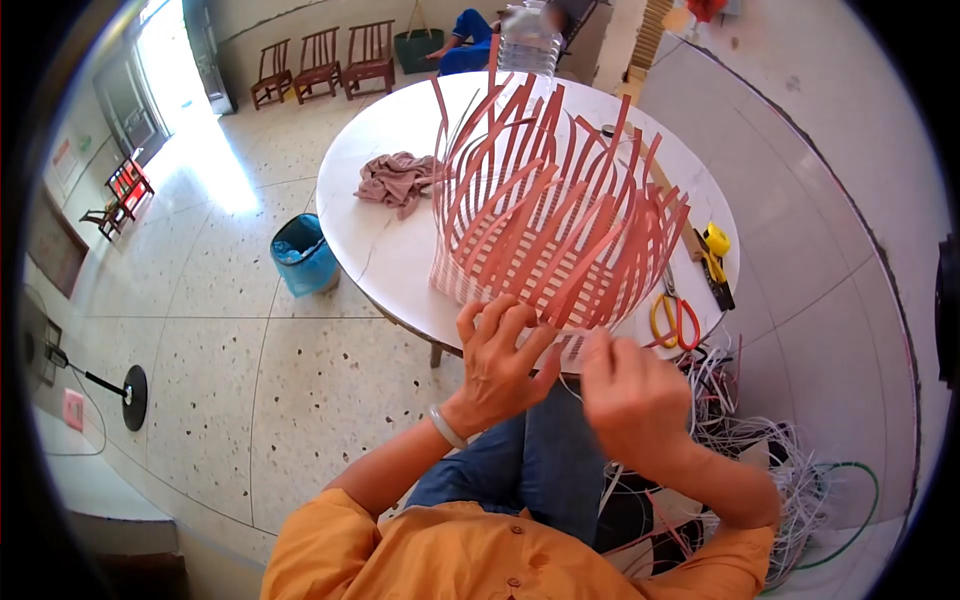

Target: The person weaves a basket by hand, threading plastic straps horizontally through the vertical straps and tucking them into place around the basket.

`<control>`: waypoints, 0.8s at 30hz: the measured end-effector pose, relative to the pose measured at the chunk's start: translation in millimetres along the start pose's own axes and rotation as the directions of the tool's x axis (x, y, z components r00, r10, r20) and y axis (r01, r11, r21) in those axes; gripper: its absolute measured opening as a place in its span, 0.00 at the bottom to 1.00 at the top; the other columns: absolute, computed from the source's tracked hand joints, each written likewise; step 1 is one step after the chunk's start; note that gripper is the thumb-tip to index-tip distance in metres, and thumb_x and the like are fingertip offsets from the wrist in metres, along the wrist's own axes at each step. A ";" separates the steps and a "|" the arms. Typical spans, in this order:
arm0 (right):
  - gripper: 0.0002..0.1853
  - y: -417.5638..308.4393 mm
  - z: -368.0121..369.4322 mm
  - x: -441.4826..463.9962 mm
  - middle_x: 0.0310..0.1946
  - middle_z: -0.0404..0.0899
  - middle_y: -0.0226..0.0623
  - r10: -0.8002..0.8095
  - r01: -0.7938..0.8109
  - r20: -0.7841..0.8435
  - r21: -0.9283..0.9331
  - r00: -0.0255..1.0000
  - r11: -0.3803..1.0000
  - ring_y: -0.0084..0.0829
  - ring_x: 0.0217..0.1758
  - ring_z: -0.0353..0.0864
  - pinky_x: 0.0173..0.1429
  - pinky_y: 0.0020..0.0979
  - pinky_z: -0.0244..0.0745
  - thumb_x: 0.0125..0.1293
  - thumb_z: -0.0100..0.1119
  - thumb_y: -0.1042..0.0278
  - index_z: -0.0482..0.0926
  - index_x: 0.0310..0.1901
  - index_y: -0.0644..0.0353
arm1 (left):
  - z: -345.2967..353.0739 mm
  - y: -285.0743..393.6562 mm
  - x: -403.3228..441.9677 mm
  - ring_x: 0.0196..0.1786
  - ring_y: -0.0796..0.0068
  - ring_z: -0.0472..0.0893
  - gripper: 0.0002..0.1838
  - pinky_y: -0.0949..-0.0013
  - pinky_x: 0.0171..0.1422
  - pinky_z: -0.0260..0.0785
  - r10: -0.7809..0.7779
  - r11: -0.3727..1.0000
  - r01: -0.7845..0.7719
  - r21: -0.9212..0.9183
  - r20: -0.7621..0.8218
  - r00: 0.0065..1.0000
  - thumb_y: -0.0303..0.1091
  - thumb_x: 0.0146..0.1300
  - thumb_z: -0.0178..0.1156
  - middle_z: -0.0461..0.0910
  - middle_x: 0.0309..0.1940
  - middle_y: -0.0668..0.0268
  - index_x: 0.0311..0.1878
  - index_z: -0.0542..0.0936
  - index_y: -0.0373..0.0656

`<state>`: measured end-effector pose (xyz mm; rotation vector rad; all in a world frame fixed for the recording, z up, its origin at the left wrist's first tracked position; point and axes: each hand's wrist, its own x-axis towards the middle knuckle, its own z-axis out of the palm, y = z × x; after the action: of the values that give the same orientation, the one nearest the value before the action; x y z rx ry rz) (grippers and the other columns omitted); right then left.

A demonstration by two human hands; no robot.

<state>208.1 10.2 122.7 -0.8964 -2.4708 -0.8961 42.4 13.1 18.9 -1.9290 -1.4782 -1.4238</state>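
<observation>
A partly woven basket (530,260) of red and white strips stands on the round white table, its long red strip ends sticking up and fanning out. My left hand (503,352) lies against the near edge of the weave, fingers bent over it. Close to its right, my right hand (635,395) is closed, blurred by motion, near a thin pale strip at the basket's near side. What its fingertips pinch is too small to make out. Scissors (675,318) with red and yellow handles lie to the right of the basket.
The round table (350,240) bears a crumpled pink cloth (397,182) and a yellow tool (714,250). A blue-lined bin (304,256) stands on the left. Loose white strips (775,480) heap at the lower right. Wooden chairs (320,62) and a seated person (470,42) are behind.
</observation>
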 end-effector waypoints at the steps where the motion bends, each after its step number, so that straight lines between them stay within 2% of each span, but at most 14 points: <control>1: 0.11 6.7 2.9 -1.3 0.35 0.82 0.39 -0.001 0.001 -0.001 0.001 1.000 1.000 0.31 0.26 0.81 0.25 0.34 0.75 0.61 0.62 0.67 0.83 0.42 0.64 | 0.3 -0.3 -0.6 0.60 0.59 0.76 0.15 0.49 0.68 0.57 -0.004 1.000 0.004 0.003 0.011 1.000 0.32 0.50 0.71 0.77 0.45 0.63 0.43 0.85 0.46; 3: 0.10 31.5 16.2 -5.4 0.30 0.83 0.42 0.192 -0.236 0.225 0.187 0.955 0.954 0.34 0.26 0.83 0.27 0.38 0.76 0.66 0.62 0.66 0.83 0.44 0.63 | 0.8 -1.9 -0.9 0.59 0.59 0.76 0.15 0.49 0.68 0.56 0.002 1.000 -0.002 0.013 0.008 1.000 0.32 0.49 0.72 0.78 0.44 0.64 0.43 0.85 0.46; 4: 0.10 42.6 26.5 -7.5 0.30 0.83 0.42 0.196 -0.239 0.224 0.185 0.955 0.953 0.34 0.26 0.83 0.27 0.38 0.76 0.66 0.62 0.66 0.83 0.44 0.63 | 1.4 -2.2 -0.3 0.58 0.59 0.76 0.16 0.50 0.67 0.56 0.010 1.000 -0.010 0.022 0.007 1.000 0.32 0.48 0.73 0.78 0.44 0.64 0.43 0.86 0.46; 6: 0.10 60.0 51.6 -15.6 0.24 0.82 0.44 0.290 -0.360 0.215 0.475 0.932 0.803 0.38 0.27 0.85 0.31 0.40 0.76 0.71 0.61 0.66 0.83 0.43 0.65 | 2.6 -1.8 0.9 0.58 0.58 0.76 0.16 0.50 0.67 0.56 0.014 1.000 -0.014 0.022 0.003 1.000 0.32 0.49 0.73 0.79 0.44 0.64 0.43 0.86 0.46; 7: 0.10 65.2 61.7 -22.9 0.24 0.82 0.44 0.296 -0.363 0.212 0.474 0.931 0.803 0.38 0.27 0.85 0.31 0.40 0.76 0.71 0.61 0.66 0.83 0.43 0.65 | 2.9 -1.7 1.7 0.58 0.58 0.76 0.15 0.50 0.67 0.56 0.012 1.000 -0.012 0.027 -0.002 1.000 0.32 0.49 0.73 0.79 0.44 0.64 0.43 0.86 0.46; 9: 0.11 70.3 70.9 -28.8 0.22 0.82 0.47 0.315 -0.542 0.445 0.746 0.838 0.388 0.45 0.28 0.85 0.35 0.42 0.75 0.75 0.57 0.66 0.83 0.42 0.65 | 2.6 -1.5 2.4 0.58 0.58 0.76 0.16 0.50 0.67 0.56 0.019 0.999 -0.019 0.038 0.003 1.000 0.32 0.50 0.73 0.79 0.43 0.64 0.44 0.86 0.45; 10: 0.11 71.7 67.2 -29.3 0.22 0.82 0.47 0.319 -0.542 0.443 0.747 0.838 0.386 0.45 0.28 0.85 0.35 0.42 0.75 0.75 0.57 0.66 0.83 0.42 0.65 | 2.7 -1.6 2.6 0.59 0.58 0.76 0.16 0.50 0.67 0.56 0.018 0.999 -0.018 0.049 0.008 1.000 0.32 0.50 0.73 0.80 0.43 0.63 0.44 0.86 0.45; 12: 0.09 73.6 55.1 -30.6 0.26 0.83 0.50 0.305 -0.756 0.693 0.574 0.653 0.314 0.54 0.30 0.83 0.36 0.44 0.76 0.74 0.57 0.69 0.84 0.38 0.65 | 4.3 -2.5 2.6 0.59 0.58 0.76 0.16 0.51 0.67 0.56 0.021 0.998 -0.021 0.058 0.003 1.000 0.32 0.50 0.73 0.80 0.43 0.63 0.44 0.86 0.45; 13: 0.09 72.5 58.3 -34.4 0.26 0.83 0.50 0.308 -0.759 0.695 0.573 0.649 0.309 0.54 0.30 0.83 0.36 0.44 0.76 0.74 0.57 0.69 0.84 0.38 0.65 | 4.9 -2.8 2.2 0.59 0.58 0.76 0.16 0.51 0.67 0.56 0.022 0.998 -0.022 0.066 -0.004 1.000 0.32 0.49 0.74 0.80 0.43 0.63 0.44 0.86 0.45; 15: 0.09 70.3 68.3 -47.3 0.26 0.82 0.52 0.386 -0.553 0.404 0.691 0.829 0.466 0.56 0.30 0.82 0.36 0.44 0.75 0.73 0.58 0.69 0.84 0.37 0.64 | 6.8 -3.2 2.9 0.59 0.58 0.76 0.16 0.51 0.67 0.56 0.030 0.997 -0.029 0.065 -0.004 1.000 0.32 0.49 0.74 0.80 0.43 0.63 0.44 0.86 0.45; 18: 0.09 71.8 72.2 -57.9 0.25 0.82 0.51 0.250 -0.452 0.378 0.701 0.891 0.551 0.56 0.30 0.82 0.36 0.44 0.75 0.73 0.59 0.68 0.83 0.38 0.65 | 7.8 -3.3 2.8 0.58 0.58 0.76 0.17 0.51 0.67 0.56 0.036 0.997 -0.035 0.072 -0.008 0.999 0.32 0.49 0.74 0.80 0.43 0.63 0.44 0.86 0.45; 19: 0.09 71.7 74.0 -59.4 0.25 0.82 0.51 0.251 -0.452 0.377 0.702 0.892 0.551 0.56 0.30 0.82 0.36 0.44 0.75 0.73 0.59 0.68 0.83 0.38 0.65 | 7.5 -3.5 2.5 0.58 0.58 0.76 0.17 0.51 0.67 0.56 0.038 0.996 -0.038 0.075 -0.001 0.999 0.32 0.49 0.74 0.80 0.43 0.63 0.44 0.85 0.45; 21: 0.07 70.8 73.7 -58.5 0.24 0.81 0.52 0.165 -0.563 0.551 0.711 0.818 0.420 0.55 0.30 0.82 0.38 0.46 0.76 0.72 0.60 0.69 0.83 0.40 0.65 | 6.2 -3.7 2.1 0.58 0.58 0.76 0.17 0.51 0.67 0.56 0.039 0.996 -0.039 0.077 0.002 0.999 0.32 0.50 0.74 0.80 0.43 0.63 0.44 0.85 0.45; 24: 0.07 68.9 63.2 -43.8 0.27 0.82 0.51 0.272 -0.561 0.491 0.736 0.828 0.379 0.54 0.33 0.83 0.39 0.46 0.77 0.71 0.60 0.70 0.83 0.40 0.65 | 4.0 -3.8 1.8 0.58 0.57 0.76 0.16 0.51 0.67 0.56 0.043 0.997 -0.044 0.070 0.013 0.999 0.32 0.51 0.72 0.79 0.43 0.63 0.45 0.86 0.45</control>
<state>279.1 74.3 84.0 -1.1899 -2.2177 0.7227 41.1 18.6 17.4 -1.9184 -1.4626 -1.3269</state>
